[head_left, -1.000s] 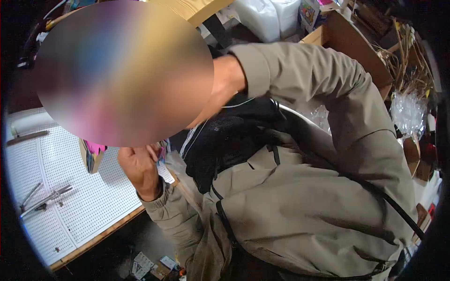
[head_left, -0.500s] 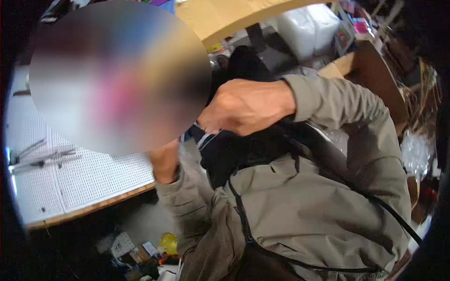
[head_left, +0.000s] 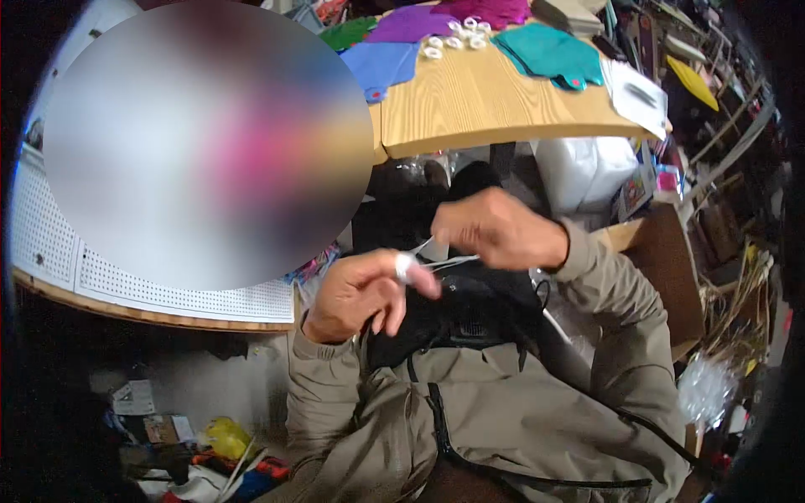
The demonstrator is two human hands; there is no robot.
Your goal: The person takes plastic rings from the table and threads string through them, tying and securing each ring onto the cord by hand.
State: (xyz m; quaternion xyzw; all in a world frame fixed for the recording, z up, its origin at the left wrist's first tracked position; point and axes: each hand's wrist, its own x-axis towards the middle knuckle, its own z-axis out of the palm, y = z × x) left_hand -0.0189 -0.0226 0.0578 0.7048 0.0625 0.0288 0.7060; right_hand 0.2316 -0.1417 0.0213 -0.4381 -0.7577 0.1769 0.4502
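Cord (head_left: 453, 261): white, thin, more than one strand stretched between the hands; its ends are lost among the fingers.
Right hand (head_left: 501, 230): fingers closed on the cord, tips blurred.
Left hand (head_left: 354, 293): apart from the right, fingers bent, a white band (head_left: 403, 267) around one; whether it grips the cord, I cannot tell.
Blur (head_left: 210, 151): an oval hiding much of the perforated board (head_left: 210, 303).
Table (head_left: 470, 96): wooden; its far cloths (head_left: 503, 8) are cut off at the top.

Right grip (head_left: 501, 230) lower, farther right in view; teal cloth (head_left: 547, 54) newly visible.
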